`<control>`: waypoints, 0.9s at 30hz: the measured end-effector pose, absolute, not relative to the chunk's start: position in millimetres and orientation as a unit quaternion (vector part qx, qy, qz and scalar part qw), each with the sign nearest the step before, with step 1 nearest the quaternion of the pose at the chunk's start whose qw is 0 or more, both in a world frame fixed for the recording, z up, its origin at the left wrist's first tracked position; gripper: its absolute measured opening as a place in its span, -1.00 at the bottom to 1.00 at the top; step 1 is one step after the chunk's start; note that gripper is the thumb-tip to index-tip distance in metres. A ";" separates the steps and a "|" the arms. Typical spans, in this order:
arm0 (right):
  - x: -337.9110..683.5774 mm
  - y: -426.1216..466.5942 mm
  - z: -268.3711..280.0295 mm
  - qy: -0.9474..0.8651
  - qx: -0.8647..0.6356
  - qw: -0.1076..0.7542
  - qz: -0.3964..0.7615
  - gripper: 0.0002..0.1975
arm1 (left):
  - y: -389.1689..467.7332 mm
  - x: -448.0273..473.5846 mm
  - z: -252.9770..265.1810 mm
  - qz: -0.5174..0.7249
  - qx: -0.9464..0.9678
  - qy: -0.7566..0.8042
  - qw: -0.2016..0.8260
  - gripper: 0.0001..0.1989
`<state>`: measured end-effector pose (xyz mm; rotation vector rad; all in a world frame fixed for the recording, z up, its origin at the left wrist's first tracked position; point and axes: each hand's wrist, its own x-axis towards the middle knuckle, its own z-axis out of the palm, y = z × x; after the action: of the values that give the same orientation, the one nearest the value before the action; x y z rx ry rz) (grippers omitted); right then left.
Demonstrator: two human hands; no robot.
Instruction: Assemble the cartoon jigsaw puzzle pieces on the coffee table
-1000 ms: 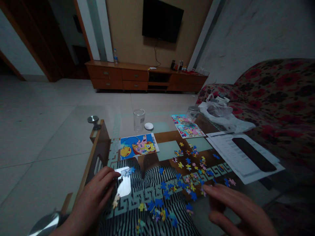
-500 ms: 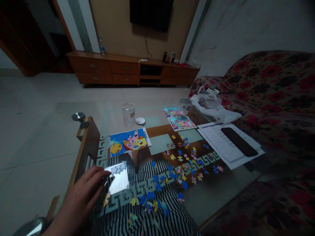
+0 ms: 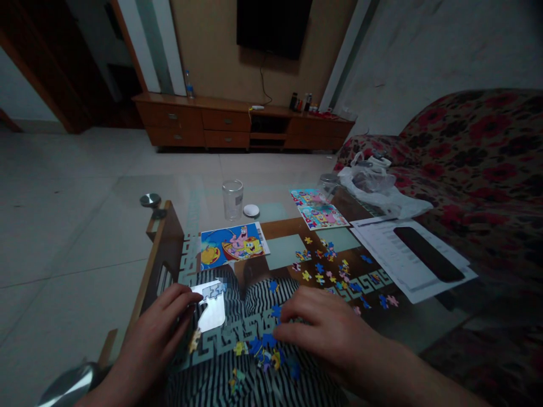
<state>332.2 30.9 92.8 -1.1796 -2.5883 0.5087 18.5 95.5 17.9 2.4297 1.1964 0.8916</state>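
Observation:
My left hand (image 3: pixel 167 319) rests at the glass table's left side, fingers extended, with a fingertip at a short row of joined pale jigsaw pieces (image 3: pixel 213 290). A bright white patch lies just below that row; I cannot tell whether it is a card or a reflection. Beside the lower fingers is a yellowish jigsaw piece (image 3: pixel 195 341). Over the scattered pieces my right hand (image 3: pixel 324 328) reaches in from the right, its thumb and fingers apart. Its fingertips are close to a blue jigsaw piece (image 3: pixel 268 340); part of the pile is hidden beneath this hand.
A cartoon picture card (image 3: pixel 233 246), a glass jar (image 3: pixel 233 200) and a white lid (image 3: pixel 251 211) are beyond the hands. More picture cards (image 3: pixel 322 215) lie farther right, near papers (image 3: pixel 382 249), a black phone-like object (image 3: pixel 428 254) and a plastic bag (image 3: pixel 388 195).
My right hand has come into view from the right, over the loose pieces. My left hand stays by the joined row; the whole view has shifted slightly.

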 end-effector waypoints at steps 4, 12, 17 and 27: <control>313.7 48.3 74.6 -0.895 -0.381 0.088 0.216 -0.81 | 95.7 19.5 18.4 0.309 0.841 0.417 0.151 -0.81; 313.1 56.3 56.1 -0.889 -0.385 0.072 0.237 -0.88 | 96.2 21.0 17.9 0.301 0.844 0.411 0.168 -0.81; 305.1 68.6 50.8 -0.872 -0.443 0.087 0.190 -0.88 | 96.3 18.7 13.7 0.303 0.841 0.413 0.174 -0.83; 313.7 109.6 38.1 -0.825 -0.519 0.158 0.160 -0.90 | 97.0 18.6 11.8 0.304 0.845 0.408 0.166 -0.81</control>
<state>313.7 109.6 38.1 -1.4846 -2.3596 0.4568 18.6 97.0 11.8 2.4059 1.1632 0.8647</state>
